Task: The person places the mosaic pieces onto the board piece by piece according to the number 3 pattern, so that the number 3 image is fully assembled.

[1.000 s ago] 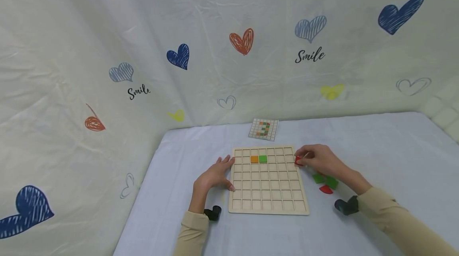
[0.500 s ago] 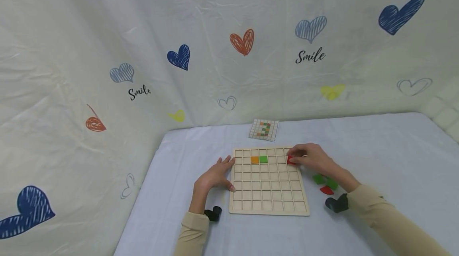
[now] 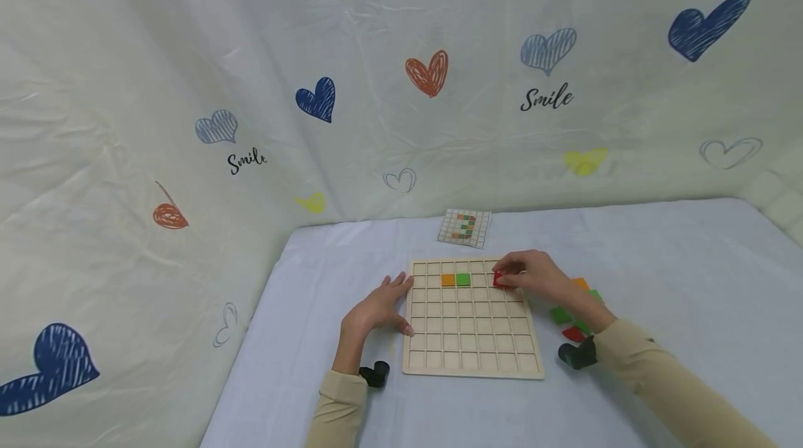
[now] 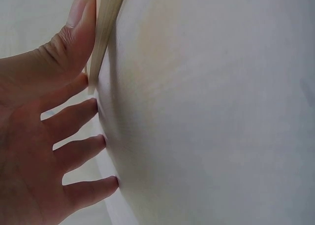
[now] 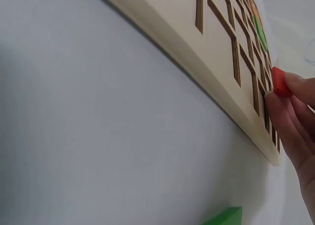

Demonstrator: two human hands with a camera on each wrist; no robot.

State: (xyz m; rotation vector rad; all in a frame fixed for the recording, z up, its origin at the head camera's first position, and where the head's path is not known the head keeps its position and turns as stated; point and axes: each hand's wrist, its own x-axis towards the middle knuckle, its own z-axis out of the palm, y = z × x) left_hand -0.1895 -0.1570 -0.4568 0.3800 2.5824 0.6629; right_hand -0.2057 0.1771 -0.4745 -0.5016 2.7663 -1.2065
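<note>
Touching the square, gridded, pale-wood board [image 3: 470, 326] with a spread, ungrasping left hand [image 3: 376, 306]. Farther off, pinching a small flat red piece [image 5: 281, 82] in the right hand [image 3: 537, 274], over the board's far right, rightward of the square green tile [image 3: 463, 279], gap between.

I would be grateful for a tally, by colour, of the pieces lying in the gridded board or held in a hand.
Orange: 1, the orange piece in the gridded board
Green: 1, the green piece beside it
Red: 1, the red piece pinched by the right hand
Total: 3, leaving out the partly hidden loose pieces beside the board
</note>
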